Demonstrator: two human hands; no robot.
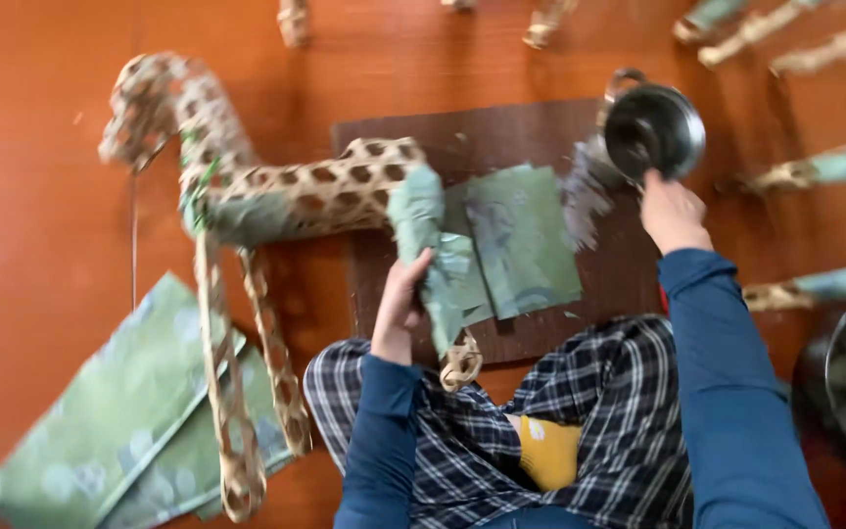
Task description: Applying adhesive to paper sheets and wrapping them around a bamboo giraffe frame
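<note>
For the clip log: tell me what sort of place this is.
Probably a handicraft workshop, worked at floor level. A woven animal frame is being covered with green paper, more half-covered frames lie around, and a small metal pot stands by the right hand.

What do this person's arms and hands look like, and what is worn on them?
Both arms wear long, plain blue sleeves that end at the wrists. The left hand and right hand are bare, with no gloves. No rings, watch or bracelets show, though the picture is blurred.
</note>
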